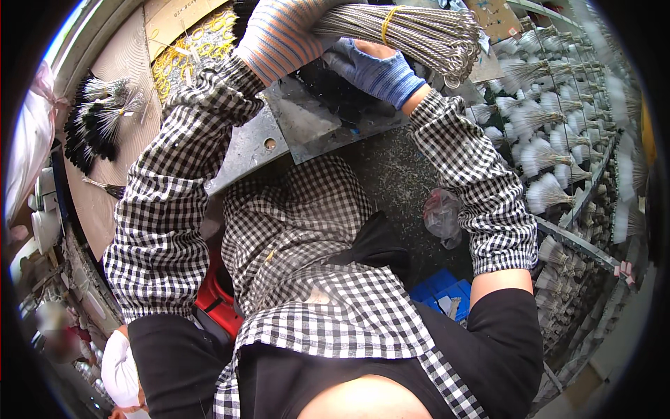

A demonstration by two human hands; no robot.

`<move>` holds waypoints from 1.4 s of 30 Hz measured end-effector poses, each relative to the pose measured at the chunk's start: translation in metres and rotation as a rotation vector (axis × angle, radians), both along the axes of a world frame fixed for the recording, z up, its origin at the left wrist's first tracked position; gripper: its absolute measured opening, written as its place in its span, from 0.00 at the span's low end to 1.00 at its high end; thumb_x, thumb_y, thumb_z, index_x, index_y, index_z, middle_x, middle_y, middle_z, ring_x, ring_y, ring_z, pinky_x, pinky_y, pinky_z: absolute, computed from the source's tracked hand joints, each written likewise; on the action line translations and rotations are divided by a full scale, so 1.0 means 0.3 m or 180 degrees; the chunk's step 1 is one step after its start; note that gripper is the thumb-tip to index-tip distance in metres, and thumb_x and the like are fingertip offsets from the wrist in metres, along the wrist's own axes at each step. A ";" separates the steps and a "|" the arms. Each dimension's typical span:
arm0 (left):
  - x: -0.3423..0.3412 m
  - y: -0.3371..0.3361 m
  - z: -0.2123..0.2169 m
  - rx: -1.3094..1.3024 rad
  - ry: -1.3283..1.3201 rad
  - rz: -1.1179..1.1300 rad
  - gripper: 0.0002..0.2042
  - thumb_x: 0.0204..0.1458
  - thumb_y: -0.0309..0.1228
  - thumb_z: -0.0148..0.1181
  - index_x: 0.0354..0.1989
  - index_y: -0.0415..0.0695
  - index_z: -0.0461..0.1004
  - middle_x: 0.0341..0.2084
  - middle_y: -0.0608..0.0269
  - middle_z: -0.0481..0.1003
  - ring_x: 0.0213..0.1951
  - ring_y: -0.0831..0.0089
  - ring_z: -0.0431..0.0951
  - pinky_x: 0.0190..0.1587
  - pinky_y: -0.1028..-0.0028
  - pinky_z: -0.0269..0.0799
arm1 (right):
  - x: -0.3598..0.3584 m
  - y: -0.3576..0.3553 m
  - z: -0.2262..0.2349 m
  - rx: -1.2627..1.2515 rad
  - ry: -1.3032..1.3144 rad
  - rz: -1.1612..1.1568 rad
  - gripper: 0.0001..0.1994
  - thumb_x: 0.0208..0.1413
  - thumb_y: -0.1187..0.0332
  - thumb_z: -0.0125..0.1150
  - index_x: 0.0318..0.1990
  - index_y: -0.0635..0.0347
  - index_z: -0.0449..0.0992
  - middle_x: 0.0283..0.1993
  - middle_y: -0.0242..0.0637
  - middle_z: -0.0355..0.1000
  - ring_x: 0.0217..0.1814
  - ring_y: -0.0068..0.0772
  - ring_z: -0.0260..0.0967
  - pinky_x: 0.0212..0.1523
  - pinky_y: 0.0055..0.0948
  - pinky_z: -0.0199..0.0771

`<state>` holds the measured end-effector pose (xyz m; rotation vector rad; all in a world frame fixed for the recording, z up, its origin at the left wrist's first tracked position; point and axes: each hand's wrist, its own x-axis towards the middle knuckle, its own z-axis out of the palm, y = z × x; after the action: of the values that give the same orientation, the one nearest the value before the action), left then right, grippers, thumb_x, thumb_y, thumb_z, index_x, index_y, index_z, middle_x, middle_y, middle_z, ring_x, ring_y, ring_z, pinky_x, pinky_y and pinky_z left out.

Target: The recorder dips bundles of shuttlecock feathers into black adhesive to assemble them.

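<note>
My left hand [283, 36], in a striped knit glove, is closed round a thick bundle of twisted wire brush stems [419, 38] at the top of the view. The stems end in small loops toward the right, and a yellow rubber band [388, 25] circles them. Under the bundle is my right hand [377, 72] in a blue glove, its fingers pointing left toward my left hand. The bundle partly covers it, so its grip cannot be made out. Below both hands lies a dark metal work surface [300, 115], and the stems' other end is hidden.
Black-bristled brushes [101, 122] lie on the wooden tabletop [87, 199] at left, near a pile of yellow-looped pieces [199, 52]. A rack of white-bristled brushes [544, 157] fills the right side. Below are a clear plastic bag [443, 218], a blue container [440, 293] and a red seat [218, 300].
</note>
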<state>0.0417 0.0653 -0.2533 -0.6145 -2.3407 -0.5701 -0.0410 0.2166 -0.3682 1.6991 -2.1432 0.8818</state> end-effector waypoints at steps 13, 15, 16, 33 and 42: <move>-0.020 -0.030 -0.038 0.1856 -0.0724 -0.0309 0.17 0.48 0.24 0.67 0.47 0.40 0.73 0.36 0.63 0.77 0.41 0.74 0.76 0.44 0.73 0.73 | -0.027 -0.014 0.064 -0.0374 0.0045 0.0103 0.09 0.52 0.61 0.64 0.37 0.53 0.80 0.27 0.39 0.76 0.28 0.39 0.76 0.32 0.36 0.78; 0.013 -0.065 0.035 0.2735 -0.1258 -0.0164 0.18 0.48 0.24 0.67 0.48 0.40 0.72 0.39 0.67 0.76 0.41 0.75 0.76 0.45 0.74 0.73 | -0.037 -0.036 0.139 -0.0349 0.0397 -0.0227 0.09 0.51 0.59 0.64 0.34 0.52 0.81 0.24 0.38 0.75 0.26 0.39 0.75 0.30 0.36 0.77; 0.022 -0.090 0.077 0.2933 -0.1322 -0.0092 0.19 0.46 0.23 0.67 0.48 0.41 0.71 0.38 0.67 0.75 0.41 0.75 0.75 0.44 0.74 0.73 | -0.022 -0.046 0.184 -0.0415 0.0463 -0.0353 0.09 0.49 0.58 0.65 0.31 0.52 0.81 0.23 0.38 0.75 0.27 0.39 0.75 0.30 0.36 0.77; 0.093 -0.458 0.052 0.4440 -0.1933 -0.0589 0.17 0.52 0.26 0.57 0.51 0.35 0.73 0.47 0.53 0.77 0.49 0.62 0.78 0.56 0.64 0.75 | 0.129 -0.122 0.371 0.0097 -0.0260 -0.0070 0.14 0.42 0.56 0.68 0.29 0.56 0.81 0.30 0.41 0.78 0.36 0.42 0.77 0.41 0.39 0.78; 0.078 -0.506 0.035 0.4955 -0.2297 -0.0973 0.10 0.49 0.25 0.57 0.38 0.34 0.77 0.39 0.50 0.80 0.42 0.59 0.81 0.52 0.63 0.78 | 0.131 -0.159 0.409 0.0530 -0.0380 -0.0052 0.18 0.42 0.54 0.66 0.32 0.61 0.81 0.31 0.44 0.78 0.34 0.44 0.77 0.40 0.36 0.78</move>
<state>0.0650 -0.0866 -0.2427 0.0560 -1.5052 -2.6295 -0.0018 0.1690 -0.2456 1.7433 -2.3655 0.8410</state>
